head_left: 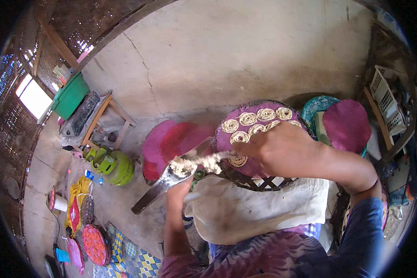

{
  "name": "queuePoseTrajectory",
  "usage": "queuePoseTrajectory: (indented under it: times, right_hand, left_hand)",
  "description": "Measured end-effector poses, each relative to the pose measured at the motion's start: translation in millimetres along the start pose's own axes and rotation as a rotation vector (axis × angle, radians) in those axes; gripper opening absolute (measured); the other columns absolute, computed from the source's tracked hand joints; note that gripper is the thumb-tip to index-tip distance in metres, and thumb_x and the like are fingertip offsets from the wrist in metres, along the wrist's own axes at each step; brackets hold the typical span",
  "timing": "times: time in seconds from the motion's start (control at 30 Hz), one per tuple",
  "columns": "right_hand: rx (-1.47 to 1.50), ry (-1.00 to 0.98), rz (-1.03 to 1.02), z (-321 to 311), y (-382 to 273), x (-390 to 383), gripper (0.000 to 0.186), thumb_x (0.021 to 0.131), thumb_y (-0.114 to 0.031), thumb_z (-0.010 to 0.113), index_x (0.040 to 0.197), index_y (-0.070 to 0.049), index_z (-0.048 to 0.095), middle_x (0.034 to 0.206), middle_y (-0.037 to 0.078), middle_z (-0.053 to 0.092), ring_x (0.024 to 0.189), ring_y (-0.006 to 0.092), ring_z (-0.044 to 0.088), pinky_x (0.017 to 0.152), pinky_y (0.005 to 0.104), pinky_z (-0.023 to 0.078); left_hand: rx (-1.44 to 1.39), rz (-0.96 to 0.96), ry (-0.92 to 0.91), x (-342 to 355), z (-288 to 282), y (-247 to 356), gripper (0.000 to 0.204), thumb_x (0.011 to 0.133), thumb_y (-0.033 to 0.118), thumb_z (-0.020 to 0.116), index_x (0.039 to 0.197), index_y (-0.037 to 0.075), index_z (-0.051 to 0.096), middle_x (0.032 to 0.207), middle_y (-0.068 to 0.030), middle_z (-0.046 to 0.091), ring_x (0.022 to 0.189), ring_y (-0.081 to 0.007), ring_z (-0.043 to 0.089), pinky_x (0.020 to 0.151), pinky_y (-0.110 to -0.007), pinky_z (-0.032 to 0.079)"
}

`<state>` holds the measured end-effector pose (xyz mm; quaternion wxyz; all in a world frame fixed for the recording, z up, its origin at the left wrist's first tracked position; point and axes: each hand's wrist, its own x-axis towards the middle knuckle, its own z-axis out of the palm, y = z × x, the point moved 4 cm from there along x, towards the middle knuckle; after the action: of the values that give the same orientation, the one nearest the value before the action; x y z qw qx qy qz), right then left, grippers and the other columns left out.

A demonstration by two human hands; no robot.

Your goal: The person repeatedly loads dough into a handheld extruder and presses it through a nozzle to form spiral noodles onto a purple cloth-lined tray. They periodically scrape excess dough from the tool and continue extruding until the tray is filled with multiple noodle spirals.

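Note:
My left hand (179,191) is wrapped round a long, dark, flat-handled tool (153,195) with a rounded hollow, and the tool partly hides my fingers. Pale, sticky dough (181,167) fills the hollow. My right hand (275,144) reaches across from the right, closed on a thin spoon-like utensil (224,154) that is blurred by motion. Another lump of dough (211,164) clings to its far end, beside the hollow. Under and behind my right hand lies a round woven tray (259,185) lined with purple cloth (224,139). Several coiled dough nests (248,118) sit on that cloth.
A white cloth (259,204) covers my lap. Pink and red round sheets (164,139) lie behind the tool. Green gas cylinders (118,167) and a wooden table (97,120) with a green tub (72,97) stand left. At right are a dark pink disc (347,125) and a white crate (387,99).

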<state>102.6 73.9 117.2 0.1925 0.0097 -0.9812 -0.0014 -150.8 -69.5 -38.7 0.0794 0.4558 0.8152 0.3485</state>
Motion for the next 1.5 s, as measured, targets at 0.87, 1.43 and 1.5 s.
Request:
queuePoseTrajectory:
  times: [0.87, 1.43, 1.5]
  right_hand:
    - [0.831, 0.043, 0.467, 139.6, -37.3, -71.4, 0.047, 0.079, 0.003, 0.057, 0.126, -0.001, 0.056, 0.079, 0.023, 0.067, 0.062, 0.0329, 0.067, 0.058, 0.0403, 0.051]
    - [-0.426, -0.656, 1.419, 124.2, 174.7, -358.8, 0.022, 0.082, -0.013, 0.054, 0.096, -0.005, 0.069, 0.100, 0.022, 0.068, 0.084, 0.0393, 0.068, 0.073, 0.0488, 0.054]
    - [-0.378, -0.158, 1.147, 118.2, 156.3, -302.0, 0.023, 0.083, -0.012, 0.060, 0.102, -0.004, 0.069, 0.102, 0.019, 0.067, 0.091, 0.0359, 0.066, 0.082, 0.0441, 0.053]
  left_hand:
    - [-0.227, 0.114, 0.300, 0.8, 19.2, -9.4, 0.057, 0.060, 0.010, 0.080, 0.112, 0.001, 0.060, 0.102, -0.0148, 0.067, 0.092, -0.0292, 0.066, 0.083, -0.036, 0.051]
    - [-0.707, 0.107, 0.702, -55.0, -73.2, -38.1, 0.030, 0.074, 0.014, 0.070, 0.099, 0.002, 0.059, 0.088, -0.0103, 0.060, 0.075, -0.0216, 0.056, 0.068, -0.033, 0.046]
    - [-0.774, 0.152, 0.685, -60.7, -77.2, -29.3, 0.027, 0.076, 0.014, 0.069, 0.097, 0.002, 0.059, 0.086, -0.0098, 0.059, 0.073, -0.0208, 0.054, 0.066, -0.033, 0.045]
